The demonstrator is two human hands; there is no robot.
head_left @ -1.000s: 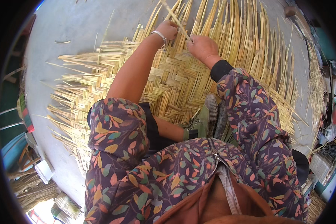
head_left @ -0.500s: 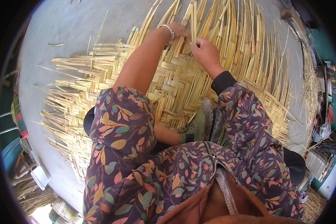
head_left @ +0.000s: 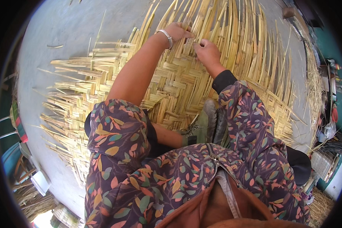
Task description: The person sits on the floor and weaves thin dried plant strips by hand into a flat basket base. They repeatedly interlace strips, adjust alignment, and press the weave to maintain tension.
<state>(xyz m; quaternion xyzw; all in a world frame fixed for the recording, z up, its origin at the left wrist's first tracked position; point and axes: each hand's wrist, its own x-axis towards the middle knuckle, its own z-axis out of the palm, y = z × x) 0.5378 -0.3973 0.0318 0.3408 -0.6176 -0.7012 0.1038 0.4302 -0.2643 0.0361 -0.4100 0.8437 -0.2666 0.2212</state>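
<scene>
A large mat (head_left: 174, 78) of flattened, straw-coloured reed strips lies partly woven in front of me, in a zigzag pattern. Long loose strips (head_left: 250, 41) fan out from its far side. At the far edge of the weave, my left hand (head_left: 176, 31), a bracelet on its wrist, is closed with its fingertips pinching a reed strip. Close beside it on the right, my right hand (head_left: 209, 54) is closed too, thumb and forefinger pressed together at the strips. Its fingertips partly hide what they grip. My green shoes (head_left: 204, 123) rest on the near part of the mat.
Grey concrete floor (head_left: 70, 28) surrounds the mat. Short strip ends (head_left: 66, 62) stick out along its left side. Loose straw (head_left: 314, 79) lines the right, beside stacked odds and ends (head_left: 330, 129). A white container (head_left: 41, 181) stands at lower left.
The strips held upright by my right hand now lie lower, away from me. My left hand has shifted slightly left, and its forearm has swung left. The right hand stays close to the same spot.
</scene>
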